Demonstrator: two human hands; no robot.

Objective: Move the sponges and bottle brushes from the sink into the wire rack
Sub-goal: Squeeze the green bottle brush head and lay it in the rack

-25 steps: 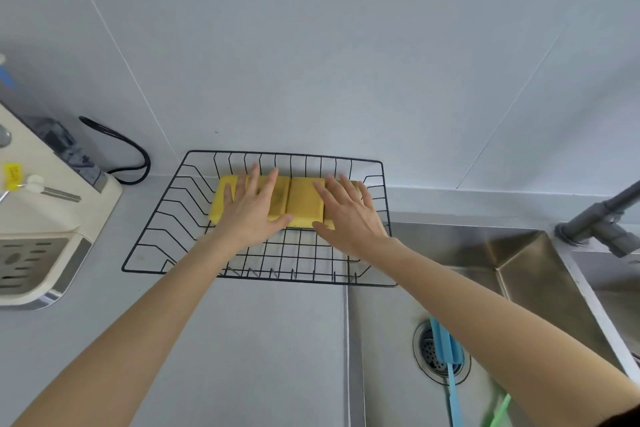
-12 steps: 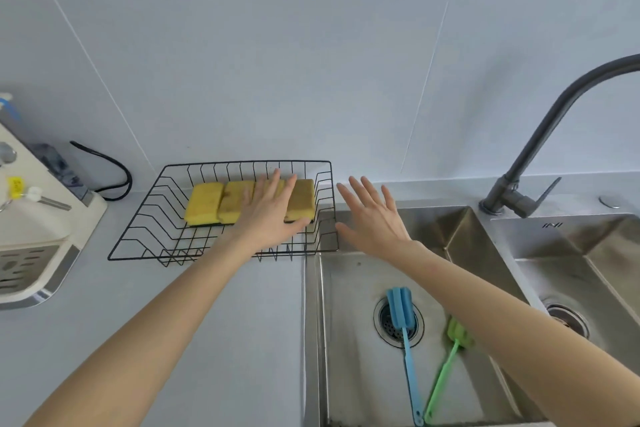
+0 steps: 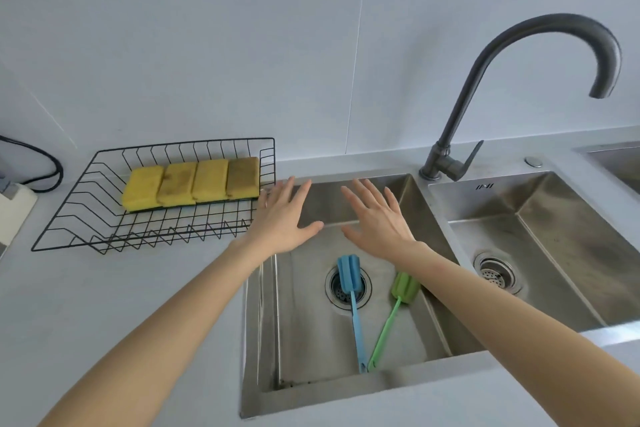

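**Brushes lie below my hands, handles toward me**

Both my hands are released and flat, fingers spread, holding nothing. My left hand (image 3: 282,218) hangs over the left rim of the sink (image 3: 256,322); my right hand (image 3: 375,218) hangs over the basin. The four sponges (image 3: 192,182) already sit side by side in the rack (image 3: 62,211), to my left on the counter.

What remains is down in the basin. The blue brush (image 3: 351,295) has its head on the drain and its handle running toward me. The green brush (image 3: 394,308) lies just right of it, handle slanting in so the two ends nearly meet at the near wall. I judge my right hand nearer the green head, which is partly under my right forearm; the blue one lies between both hands.
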